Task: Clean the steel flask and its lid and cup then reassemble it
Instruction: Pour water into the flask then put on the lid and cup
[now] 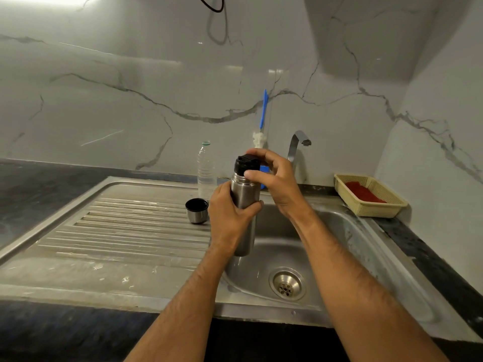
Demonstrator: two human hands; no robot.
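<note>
the steel flask point(244, 197) is held upright in the air over the left part of the sink bowl point(326, 231), its base above the bowl's left wall and not resting on anything. the left hand point(230, 212) wraps around the flask's middle, fingers curled behind the body and the thumb lying across the front. the right hand point(277, 181) comes in from the right and grasps the black lid point(244, 163) that sits on the flask's neck, with the fingers arched over the top of it and the thumb pressed against its lower edge; whether the lid is screwed tight or loose cannot be told. the cup point(196, 210), steel outside and dark inside, stands upright with its mouth up on the ribbed draining board point(117, 226), near the board's back right corner, just left of the left hand and apart from it. behind the cup, at the back edge of the board, stands a clear plastic bottle point(206, 168) with a green ring at its neck. a blue-handled bottle brush point(264, 113) leans upright against the marble wall behind the flask, its pale bristle head just above the right hand's fingers. the tap point(296, 145) rises at the back edge of the sink bowl. the drain point(287, 283) lies in the floor of the bowl. on the dark worktop point(418, 244), at its back right corner beside the bowl, sits a cream plastic basket point(392, 202) holding a red scrub pad point(363, 192).
</note>
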